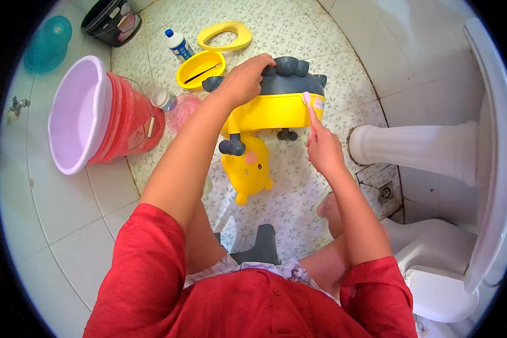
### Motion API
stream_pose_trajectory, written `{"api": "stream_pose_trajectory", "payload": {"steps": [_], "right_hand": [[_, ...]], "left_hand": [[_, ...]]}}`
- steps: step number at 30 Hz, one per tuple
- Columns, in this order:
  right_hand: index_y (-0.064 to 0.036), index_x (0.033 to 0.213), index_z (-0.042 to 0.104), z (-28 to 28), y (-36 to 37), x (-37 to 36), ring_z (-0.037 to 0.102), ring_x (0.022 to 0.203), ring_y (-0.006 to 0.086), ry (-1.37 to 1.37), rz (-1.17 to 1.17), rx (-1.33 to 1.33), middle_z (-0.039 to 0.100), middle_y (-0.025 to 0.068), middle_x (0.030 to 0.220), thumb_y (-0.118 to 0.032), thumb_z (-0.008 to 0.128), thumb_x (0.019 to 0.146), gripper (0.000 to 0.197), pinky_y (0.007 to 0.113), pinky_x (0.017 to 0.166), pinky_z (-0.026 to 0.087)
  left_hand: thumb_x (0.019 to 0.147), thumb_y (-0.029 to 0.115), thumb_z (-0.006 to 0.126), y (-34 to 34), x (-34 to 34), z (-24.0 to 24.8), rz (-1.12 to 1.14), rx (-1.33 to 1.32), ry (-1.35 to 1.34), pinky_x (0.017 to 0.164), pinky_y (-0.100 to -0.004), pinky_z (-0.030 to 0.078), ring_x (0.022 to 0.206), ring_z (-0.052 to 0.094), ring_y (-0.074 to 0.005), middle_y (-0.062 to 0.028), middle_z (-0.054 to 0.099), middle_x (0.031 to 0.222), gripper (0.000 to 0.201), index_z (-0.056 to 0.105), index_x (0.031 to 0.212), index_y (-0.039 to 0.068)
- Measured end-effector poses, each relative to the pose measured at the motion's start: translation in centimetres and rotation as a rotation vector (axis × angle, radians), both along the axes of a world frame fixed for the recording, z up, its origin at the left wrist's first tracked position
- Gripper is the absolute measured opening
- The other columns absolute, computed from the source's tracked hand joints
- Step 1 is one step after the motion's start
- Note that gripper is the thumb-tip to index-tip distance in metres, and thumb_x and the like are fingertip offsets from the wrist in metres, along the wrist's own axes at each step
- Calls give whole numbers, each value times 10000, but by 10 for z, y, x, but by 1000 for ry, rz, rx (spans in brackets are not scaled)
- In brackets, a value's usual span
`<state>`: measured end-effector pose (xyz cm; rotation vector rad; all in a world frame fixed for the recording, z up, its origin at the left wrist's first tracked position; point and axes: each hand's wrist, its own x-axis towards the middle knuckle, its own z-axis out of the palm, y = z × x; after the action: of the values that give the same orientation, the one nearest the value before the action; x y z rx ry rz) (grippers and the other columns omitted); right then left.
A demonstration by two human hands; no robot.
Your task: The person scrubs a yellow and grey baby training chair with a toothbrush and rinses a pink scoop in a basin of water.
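A yellow and dark grey child's ride-on potty (267, 114) with a bear-like head (247, 169) lies tipped over on the patterned floor. The head points toward me and the grey side faces away. My left hand (244, 81) grips its grey part at the far side, fingertips curled by the rounded grey bumps. In my right hand (325, 149) is a pink toothbrush (308, 103), its head against the yellow side near a small label. The bristles' contact is too small to make out.
At the back are a yellow seat ring (247, 37), a white bottle (179, 45) and a yellow bowl (181, 76) with a dark brush. Leftward stand a red bucket (121, 121), a purple basin (55, 121) and a black bucket (127, 35). A sink pedestal (417, 146) and toilet (442, 290) are rightward.
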<state>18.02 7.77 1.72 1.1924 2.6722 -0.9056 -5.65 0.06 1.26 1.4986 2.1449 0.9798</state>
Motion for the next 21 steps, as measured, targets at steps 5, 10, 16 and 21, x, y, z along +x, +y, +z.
{"api": "stream_pose_trajectory", "payload": {"steps": [5,10,16,21], "right_hand": [[-308,1475,288,21,-5,-10,605,470,236,-22,56,-13,646,162,778,-50,437,904,644,379,497,525],[-299,1485,256,22,-6,-15,641,571,322,-96,58,7,654,219,846,-46,445,891,673,420,587,536],[-302,1491,227,13,-7,-14,641,830,404,-77,39,3,651,250,915,-49,472,889,698,484,776,490],[-305,1495,206,8,-7,-15,643,805,408,-77,55,45,651,251,907,-54,479,894,706,482,746,495]], "left_hand": [[763,-88,520,-5,-6,-7,-87,55,220,969,-393,448,1194,515,-331,-148,468,1381,575,466,1312,75],[757,-87,493,-12,15,-3,-16,-181,118,1011,-413,417,1231,488,-343,-145,249,1531,697,373,1417,105],[723,-52,595,-19,23,15,15,-275,56,1037,-407,395,1254,463,-345,-165,234,1533,737,383,1410,107],[693,-58,639,-22,30,3,48,-320,187,1074,-378,365,1311,406,-347,-184,253,1523,751,454,1389,152]]}}
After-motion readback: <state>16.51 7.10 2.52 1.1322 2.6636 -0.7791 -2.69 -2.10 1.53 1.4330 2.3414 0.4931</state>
